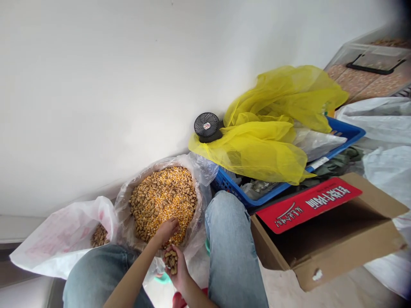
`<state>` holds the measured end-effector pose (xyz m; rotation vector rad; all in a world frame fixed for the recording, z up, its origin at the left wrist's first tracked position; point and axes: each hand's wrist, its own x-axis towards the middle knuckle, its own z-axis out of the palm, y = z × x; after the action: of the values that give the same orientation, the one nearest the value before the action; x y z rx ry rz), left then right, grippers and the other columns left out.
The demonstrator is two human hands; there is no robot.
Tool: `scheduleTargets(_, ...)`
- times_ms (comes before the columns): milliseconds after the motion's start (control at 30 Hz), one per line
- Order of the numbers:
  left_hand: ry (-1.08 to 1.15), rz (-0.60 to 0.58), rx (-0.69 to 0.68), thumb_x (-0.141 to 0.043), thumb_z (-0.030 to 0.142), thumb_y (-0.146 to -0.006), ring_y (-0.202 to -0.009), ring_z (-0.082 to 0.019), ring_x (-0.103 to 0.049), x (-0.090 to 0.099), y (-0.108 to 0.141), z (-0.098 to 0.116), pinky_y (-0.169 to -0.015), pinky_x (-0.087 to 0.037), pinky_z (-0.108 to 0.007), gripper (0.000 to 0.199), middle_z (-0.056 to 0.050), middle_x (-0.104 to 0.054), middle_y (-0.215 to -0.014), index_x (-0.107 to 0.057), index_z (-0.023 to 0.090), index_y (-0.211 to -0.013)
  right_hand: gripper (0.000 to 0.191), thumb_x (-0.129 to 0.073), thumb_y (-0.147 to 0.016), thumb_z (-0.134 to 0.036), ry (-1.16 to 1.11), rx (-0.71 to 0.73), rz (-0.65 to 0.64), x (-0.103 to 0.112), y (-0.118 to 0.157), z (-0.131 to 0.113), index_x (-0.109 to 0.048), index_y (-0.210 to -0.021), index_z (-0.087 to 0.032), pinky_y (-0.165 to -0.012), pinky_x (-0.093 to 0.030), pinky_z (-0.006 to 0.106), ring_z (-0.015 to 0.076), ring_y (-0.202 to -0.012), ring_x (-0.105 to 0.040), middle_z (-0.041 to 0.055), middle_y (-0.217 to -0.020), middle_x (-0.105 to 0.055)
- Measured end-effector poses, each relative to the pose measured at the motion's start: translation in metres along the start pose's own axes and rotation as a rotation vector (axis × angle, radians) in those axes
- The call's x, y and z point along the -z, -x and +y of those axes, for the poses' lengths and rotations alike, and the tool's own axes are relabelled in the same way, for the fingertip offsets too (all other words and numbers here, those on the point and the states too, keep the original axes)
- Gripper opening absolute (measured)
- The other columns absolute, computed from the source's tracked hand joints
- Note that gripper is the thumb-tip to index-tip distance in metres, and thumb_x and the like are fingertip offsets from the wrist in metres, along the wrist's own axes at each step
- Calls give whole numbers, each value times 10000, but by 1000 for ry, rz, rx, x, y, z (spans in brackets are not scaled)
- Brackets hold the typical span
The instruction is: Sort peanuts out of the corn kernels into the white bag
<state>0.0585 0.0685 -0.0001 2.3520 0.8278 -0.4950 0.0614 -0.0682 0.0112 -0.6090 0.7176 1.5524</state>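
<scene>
A plastic-lined bag (123, 192) stands against the wall, filled with yellow corn kernels (173, 184) and unshelled peanuts (141, 214). My left hand (168, 229) reaches over its near side, fingers curled down at the surface of the mix; what they pinch, if anything, is hidden. Just outside the near rim, my right hand (180, 269) is cupped around a handful of peanuts (171, 260), with the palm turned up. To the left, a white woven sack (67, 235) lies open with more peanuts (100, 236) inside.
A blue plastic basket (348, 128) holds bags under yellow mesh cloth (269, 154). A small black fan (207, 126) stands by the wall. An open cardboard box (346, 256) with a red flap lies right of my knee. A clear bin (369, 77) sits at the back right.
</scene>
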Motion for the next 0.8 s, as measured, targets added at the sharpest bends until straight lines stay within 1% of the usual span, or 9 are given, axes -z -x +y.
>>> scheduleTargets(100, -116, 53, 42, -327, 278, -818, -861, -173, -539, -3, 12, -4, -755, -400, -277, 261, -81, -572, -953, -536, 179, -938, 240, -612, -611, -401, 34, -9, 23, -1, 0, 0, -549, -671, -178, -374, -305, 151, 88, -495, -548, -29, -549, -589)
scheduleTargets(200, -220, 23, 35, -325, 222, -812, -913, -180, -533, -10, 20, -5, -787, -395, -290, 281, -88, -567, -994, -497, 189, -1032, 236, -611, -609, -398, 56, 6, 27, -1, -1, 1, -542, -661, -178, -371, -294, 150, 88, -490, -549, -30, -557, -594)
scheduleTargets(300, -279, -12, 7, -325, 203, -808, -950, -192, -526, -18, 21, -4, -788, -399, -299, 329, -91, -553, -1038, -460, 210, -1108, 229, -606, -612, -392, 62, 14, 16, 0, -2, 2, -538, -648, -176, -370, -287, 151, 86, -478, -543, -28, -552, -591)
scheduleTargets(400, -310, -31, 4, -335, 209, -808, -926, -195, -537, -21, 16, -2, -766, -407, -300, 298, -81, -554, -1016, -497, 228, -1057, 216, -609, -609, -381, 66, 19, 31, 0, -2, 2, -541, -651, -180, -370, -288, 156, 93, -480, -543, -27, -553, -591)
scheduleTargets(567, -292, -59, 9, -358, 177, -795, -883, -198, -545, -20, 7, 0, -735, -412, -314, 235, -94, -559, -980, -548, 210, -930, 204, -601, -614, -375, 53, 26, 43, -2, -2, 1, -538, -648, -184, -374, -298, 161, 86, -458, -524, -36, -529, -578)
scheduleTargets(600, -247, -41, 12, -367, 189, -794, -874, -193, -544, -20, 7, 0, -735, -411, -312, 220, -89, -560, -972, -553, 210, -911, 204, -600, -615, -375, 51, 26, 44, -3, -2, 1, -536, -647, -184, -376, -300, 161, 84, -457, -523, -37, -532, -580)
scheduleTargets(667, -59, 52, 35, -382, 243, -796, -850, -174, -541, -19, 9, -2, -735, -410, -297, 197, -69, -561, -941, -554, 207, -883, 208, -601, -617, -378, 48, 24, 46, -3, -3, 1, -534, -645, -184, -378, -303, 160, 83, -462, -524, -36, -537, -582)
scheduleTargets(700, 92, 117, 68, -387, 283, -793, -820, -162, -540, -19, 10, -3, -719, -414, -285, 198, -57, -563, -903, -548, 202, -877, 209, -601, -618, -380, 49, 22, 45, -2, -4, 2, -535, -643, -183, -378, -302, 160, 83, -465, -525, -34, -537, -581)
scheduleTargets(800, 694, 288, 213, -383, 405, -771, -694, -132, -529, -16, 17, -7, -620, -425, -252, 285, -22, -546, -771, -503, 181, -899, 208, -597, -617, -383, 67, 26, 52, -1, -6, 3, -538, -630, -184, -380, -303, 164, 88, -465, -525, -28, -524, -572)
